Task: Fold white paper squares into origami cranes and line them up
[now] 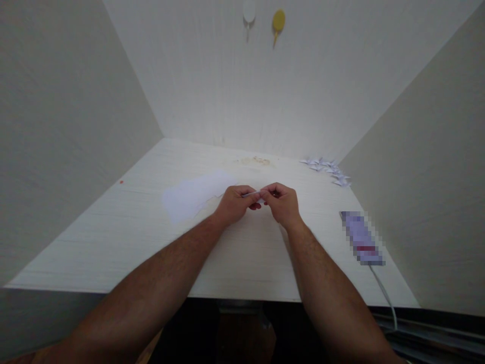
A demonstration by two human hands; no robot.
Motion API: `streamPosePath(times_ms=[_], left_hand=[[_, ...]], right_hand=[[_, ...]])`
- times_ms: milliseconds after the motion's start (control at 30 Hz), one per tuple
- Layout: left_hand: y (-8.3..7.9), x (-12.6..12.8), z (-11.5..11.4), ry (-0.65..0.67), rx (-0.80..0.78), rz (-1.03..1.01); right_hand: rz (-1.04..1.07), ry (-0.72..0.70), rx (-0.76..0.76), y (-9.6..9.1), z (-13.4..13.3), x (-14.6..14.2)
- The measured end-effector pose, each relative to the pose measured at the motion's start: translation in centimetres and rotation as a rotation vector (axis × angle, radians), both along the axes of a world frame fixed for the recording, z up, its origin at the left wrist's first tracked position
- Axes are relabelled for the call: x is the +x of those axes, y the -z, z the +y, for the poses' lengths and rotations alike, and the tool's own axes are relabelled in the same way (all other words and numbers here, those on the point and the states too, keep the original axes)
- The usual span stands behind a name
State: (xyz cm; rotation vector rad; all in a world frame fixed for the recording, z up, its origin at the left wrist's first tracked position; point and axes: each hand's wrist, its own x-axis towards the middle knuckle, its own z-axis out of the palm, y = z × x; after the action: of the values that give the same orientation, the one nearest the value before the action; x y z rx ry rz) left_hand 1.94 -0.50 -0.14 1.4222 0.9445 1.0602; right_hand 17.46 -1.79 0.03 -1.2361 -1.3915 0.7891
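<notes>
My left hand (235, 202) and my right hand (281, 202) meet over the middle of the white desk (113, 237). Both are closed in a pinch on a small white piece of paper (253, 194) held between their fingertips, just above the desk top. A white sheet of paper (191, 198) lies flat on the desk just left of my left hand. Most of the small piece is hidden by my fingers.
A pile of several small folded white paper pieces (328, 169) lies at the back right corner. A blurred-out phone (362, 238) with a cable lies at the right. Walls close the desk in on three sides; two hooks (279, 21) hang on the back wall.
</notes>
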Motion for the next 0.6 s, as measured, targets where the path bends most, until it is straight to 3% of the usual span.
streamPosePath(times_ms=[233,600], left_hand=[[0.42,0.24,0.37,-0.104,-0.140,-0.236],[0.54,0.97,-0.28,0.021,-0.247,-0.392]], right_hand=[[0.127,-0.016,-0.029,0.03,0.29,0.32],[0.375,-0.083,-0.033,0.73,0.41,-0.24]])
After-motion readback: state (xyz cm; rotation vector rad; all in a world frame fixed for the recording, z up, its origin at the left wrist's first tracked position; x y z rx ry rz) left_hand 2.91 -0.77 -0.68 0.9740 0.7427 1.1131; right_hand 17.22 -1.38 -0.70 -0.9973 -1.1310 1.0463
